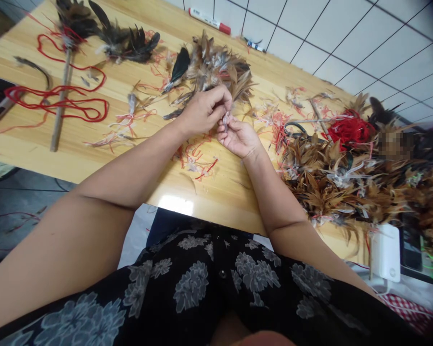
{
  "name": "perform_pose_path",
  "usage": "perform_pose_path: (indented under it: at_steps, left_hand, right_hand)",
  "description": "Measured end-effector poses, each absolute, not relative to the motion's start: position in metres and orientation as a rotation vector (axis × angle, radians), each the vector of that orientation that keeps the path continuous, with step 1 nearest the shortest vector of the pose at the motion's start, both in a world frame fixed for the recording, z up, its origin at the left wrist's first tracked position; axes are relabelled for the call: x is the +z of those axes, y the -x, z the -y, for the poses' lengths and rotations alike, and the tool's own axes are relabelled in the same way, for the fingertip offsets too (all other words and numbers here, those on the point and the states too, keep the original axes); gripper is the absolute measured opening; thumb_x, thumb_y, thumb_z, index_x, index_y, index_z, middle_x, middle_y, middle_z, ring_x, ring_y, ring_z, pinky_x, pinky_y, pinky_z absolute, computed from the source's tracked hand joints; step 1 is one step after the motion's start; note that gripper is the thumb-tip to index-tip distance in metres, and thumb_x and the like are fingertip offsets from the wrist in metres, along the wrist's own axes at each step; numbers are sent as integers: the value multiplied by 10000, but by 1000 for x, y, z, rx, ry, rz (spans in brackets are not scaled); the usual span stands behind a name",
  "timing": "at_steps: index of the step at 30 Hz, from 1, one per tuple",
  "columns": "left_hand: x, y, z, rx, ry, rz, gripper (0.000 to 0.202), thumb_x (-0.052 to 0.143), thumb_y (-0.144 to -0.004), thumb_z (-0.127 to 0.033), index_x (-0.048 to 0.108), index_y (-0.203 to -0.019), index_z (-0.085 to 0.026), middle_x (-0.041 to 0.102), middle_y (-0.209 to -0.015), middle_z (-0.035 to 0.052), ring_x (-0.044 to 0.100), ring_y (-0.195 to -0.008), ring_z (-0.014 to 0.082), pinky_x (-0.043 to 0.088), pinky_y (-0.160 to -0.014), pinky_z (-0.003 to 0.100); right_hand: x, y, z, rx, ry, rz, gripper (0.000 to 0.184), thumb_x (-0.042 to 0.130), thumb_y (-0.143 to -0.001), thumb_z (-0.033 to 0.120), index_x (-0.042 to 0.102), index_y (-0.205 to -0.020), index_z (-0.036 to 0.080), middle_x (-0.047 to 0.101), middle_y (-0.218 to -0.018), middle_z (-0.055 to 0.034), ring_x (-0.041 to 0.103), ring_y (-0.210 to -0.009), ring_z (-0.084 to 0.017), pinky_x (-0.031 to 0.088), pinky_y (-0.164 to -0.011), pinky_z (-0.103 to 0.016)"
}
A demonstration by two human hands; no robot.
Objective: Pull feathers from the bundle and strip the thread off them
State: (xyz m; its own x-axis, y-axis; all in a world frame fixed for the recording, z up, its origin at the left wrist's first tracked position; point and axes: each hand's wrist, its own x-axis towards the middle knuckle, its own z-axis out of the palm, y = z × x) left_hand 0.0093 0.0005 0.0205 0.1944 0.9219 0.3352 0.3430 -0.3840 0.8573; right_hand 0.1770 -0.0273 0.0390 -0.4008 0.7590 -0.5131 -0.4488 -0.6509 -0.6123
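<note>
My left hand [206, 109] is closed in a pinch, palm down, above the middle of the table. Right beside it, my right hand [240, 137] is turned partly palm up with its fingers curled in. Between the fingertips of both hands is a small whitish strip [225, 121]; its exact kind is too small to make out. Just behind the hands lies a bundle of brown and grey feathers [220, 65]. Red string scraps [198, 161] with whitish fluff lie on the wood in front of my hands.
Brown feather bundles [332, 182] and a red string heap [350, 129] cover the right side. A stick [62, 103] tipped with dark feathers lies at left under looped red cord [88, 108]. A red-and-white marker [209, 20] lies by the tiled wall. A white box-shaped device [385, 252] stands front right.
</note>
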Motion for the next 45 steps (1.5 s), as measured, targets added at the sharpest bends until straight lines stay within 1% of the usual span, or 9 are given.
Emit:
perform_pose_path:
  at_steps: [5,11,16,20,25,29,33,39,45]
  left_hand:
    - [14,-4,-8,1152,-1874,-1141,79,780,-945,-312,718,-901,-293,746,-855,50,770,-1102,348,619,-1090,535]
    - [21,-4,-2,1089,-1912,-1158,63,752,-957,-276,721,-1012,-266,777,-928,38,770,-983,300,619,-1023,518]
    - [20,-4,-2,1096,-1854,-1194,64,757,-947,-248,712,-905,-266,750,-896,59,794,-1048,340,609,-1034,519]
    - [15,1,-9,1027,-1991,-1133,68,781,-965,-286,732,-918,-289,791,-1002,80,758,-1079,343,608,-1112,566]
    - [19,9,-13,883,-2097,-1024,161,855,-904,-281,753,-1028,-287,801,-1029,45,695,-995,276,613,-1112,521]
    - [24,16,-16,853,-2120,-950,240,849,-799,-233,809,-1029,-291,833,-1051,45,702,-1032,305,586,-1114,502]
    - [23,21,-23,819,-2164,-900,215,825,-815,-231,846,-1013,-313,862,-1111,49,696,-1065,325,571,-1115,518]
    - [20,18,-24,833,-2214,-898,47,843,-899,-336,824,-941,-324,856,-1056,59,658,-974,305,577,-1060,530]
    - [11,8,-16,1035,-1949,-1011,146,895,-901,-307,751,-925,-317,803,-908,19,682,-987,285,569,-1050,496]
  right_hand:
    - [34,-175,26,2039,1031,620,281,680,-1117,184,512,-902,251,591,-737,64,535,-644,-92,473,-583,-159]
    - [33,-174,26,2063,1019,570,230,552,-1128,97,558,-956,248,609,-732,65,540,-631,-95,470,-586,-155]
    - [30,-174,25,2071,1006,586,261,565,-1123,95,513,-918,247,580,-731,70,525,-630,-80,458,-596,-139]
    - [30,-174,25,2067,1023,570,286,573,-1134,102,512,-893,244,582,-723,65,537,-628,-80,475,-593,-139]
    - [33,-174,25,2076,1028,560,297,549,-1149,90,498,-898,242,574,-734,67,536,-626,-69,480,-603,-131]
    - [33,-175,25,2114,999,533,320,435,-1150,27,519,-913,225,581,-709,64,531,-613,-67,456,-579,-126]
    - [36,-176,25,2130,1018,523,346,430,-1146,-1,537,-894,210,607,-687,60,539,-599,-55,451,-577,-109]
    - [37,-177,25,2131,1037,519,326,435,-1154,14,568,-930,210,609,-680,60,537,-600,-65,456,-581,-120]
    - [31,-177,23,2101,1021,542,335,470,-1137,-2,514,-894,224,590,-686,70,548,-623,-69,438,-588,-133]
